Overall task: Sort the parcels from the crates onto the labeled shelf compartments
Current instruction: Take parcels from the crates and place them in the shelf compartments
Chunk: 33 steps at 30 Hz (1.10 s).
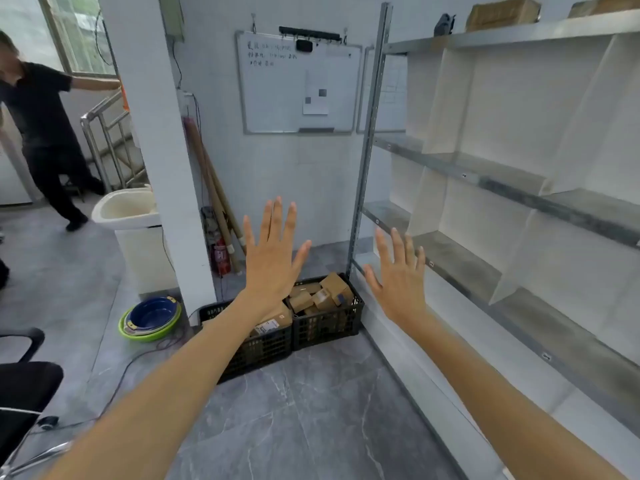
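1. Filling two black plastic crates (322, 323) on the grey floor, brown cardboard parcels (322, 294) sit at the foot of the shelf unit (512, 188).
2. Left hand (272, 261) is raised above the crates, fingers spread wide, holding nothing.
3. Right hand (398, 282) likewise splayed and empty, near the shelf's upright post.
4. A whiteboard (298, 84) hangs on the wall behind.
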### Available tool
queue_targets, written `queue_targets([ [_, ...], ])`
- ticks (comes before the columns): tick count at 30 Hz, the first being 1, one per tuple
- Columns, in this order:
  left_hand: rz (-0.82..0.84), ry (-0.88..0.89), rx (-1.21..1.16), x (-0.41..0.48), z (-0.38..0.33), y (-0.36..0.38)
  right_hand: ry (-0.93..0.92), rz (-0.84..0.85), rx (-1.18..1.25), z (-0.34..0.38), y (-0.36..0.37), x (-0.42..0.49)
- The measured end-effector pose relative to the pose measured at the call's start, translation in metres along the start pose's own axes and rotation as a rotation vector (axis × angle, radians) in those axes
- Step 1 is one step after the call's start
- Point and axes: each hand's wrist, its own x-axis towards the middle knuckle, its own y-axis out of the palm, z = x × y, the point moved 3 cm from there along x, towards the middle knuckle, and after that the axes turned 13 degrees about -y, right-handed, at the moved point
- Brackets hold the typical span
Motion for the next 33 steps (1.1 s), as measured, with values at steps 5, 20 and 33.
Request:
queue_targets([
  [5,0.029,-0.047,0.019,0.031,0.016,0.035,-0.017,0.069,0.025,0.003,0.041,0.023],
  [20,0.148,-0.077,0.02,0.099,-0.031,0.153,0.022,0.139,0.11,-0.086,0.138,0.094],
  [33,0.18,-0.131,0.073,0.178,-0.079,0.258,0.075,0.163,0.247,-0.177,0.237,0.155],
])
